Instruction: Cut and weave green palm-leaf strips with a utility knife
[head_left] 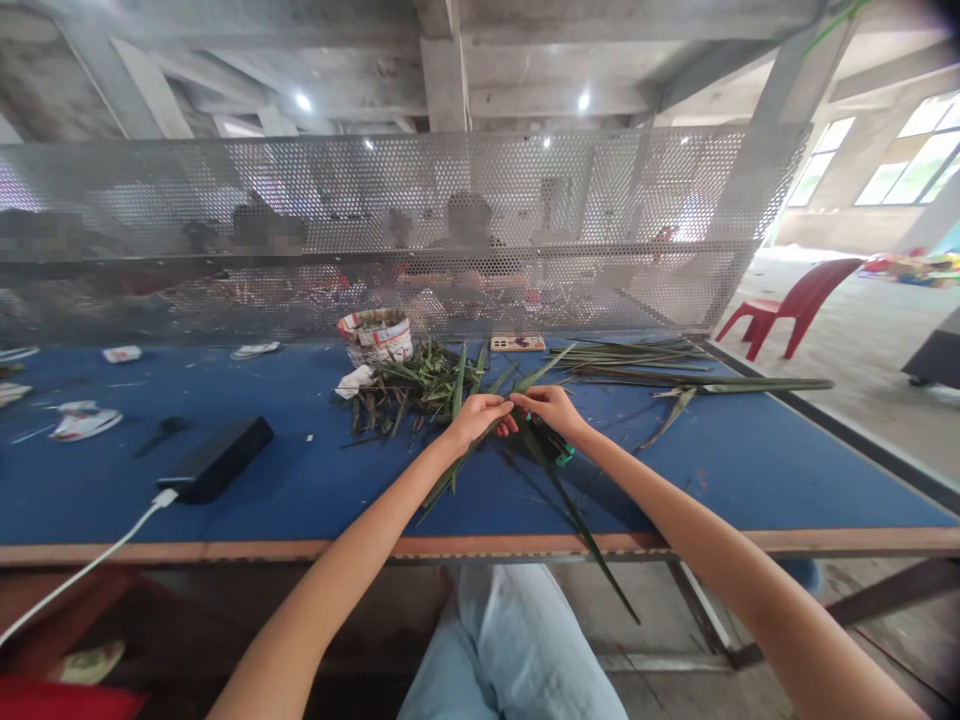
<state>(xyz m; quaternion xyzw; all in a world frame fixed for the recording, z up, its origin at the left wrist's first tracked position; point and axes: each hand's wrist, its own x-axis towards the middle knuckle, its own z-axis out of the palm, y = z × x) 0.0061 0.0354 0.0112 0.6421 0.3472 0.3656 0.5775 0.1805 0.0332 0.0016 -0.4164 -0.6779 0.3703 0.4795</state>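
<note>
Long green leaf strips (559, 490) radiate from between my two hands above the blue table. My left hand (484, 418) is closed on the strips, with some pointing down to the left below it. Close beside it, my right hand (551, 410) pinches the same strips, its fingertips meeting those of the left. One long strip hangs past the table's front edge. Exactly how the strips cross is hidden by my fingers. Under my right hand lies a dark item with a green part (564, 455), mostly covered.
A pile of leaf scraps (420, 390) lies behind my left hand, near a paper-wrapped tub (375, 338). A phone (517, 343) and long leaves (637, 355) lie farther back. A black power bank (217, 462) with a white cable is left. A perforated screen (322, 200) borders the table.
</note>
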